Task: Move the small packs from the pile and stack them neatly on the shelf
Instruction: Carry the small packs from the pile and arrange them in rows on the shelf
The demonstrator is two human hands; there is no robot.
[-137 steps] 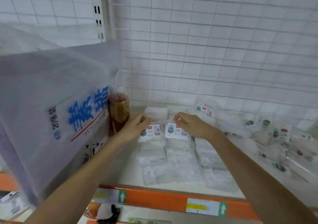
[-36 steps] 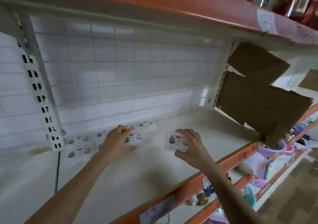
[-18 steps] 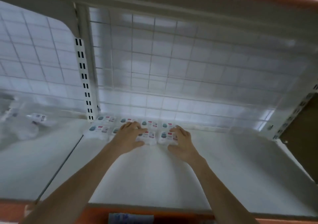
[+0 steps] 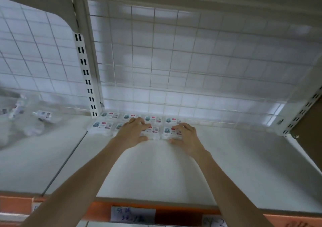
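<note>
Small white packs with teal and red labels lie in two rows [image 4: 108, 120] at the back of the white shelf [image 4: 156, 171], against the wire grid. My left hand [image 4: 133, 133] rests over a front-row pack [image 4: 154, 131], fingers bent on top and thumb at its front edge. My right hand [image 4: 184, 136] holds the rightmost front pack [image 4: 169, 132] the same way, fingers over its top and thumb at the front. The loose pile of packs [image 4: 26, 120] lies on the neighbouring shelf section at far left, blurred.
A slotted white upright [image 4: 85, 73] divides the two shelf sections. The wire grid back panel [image 4: 191, 61] stands right behind the rows. An orange front rail [image 4: 174, 211] with paper labels runs along the near edge. Brown cardboard [image 4: 308, 127] shows at far right.
Both hands carried packs from the left section to this one and set them into the front row. In the last half second the hands barely shifted.
</note>
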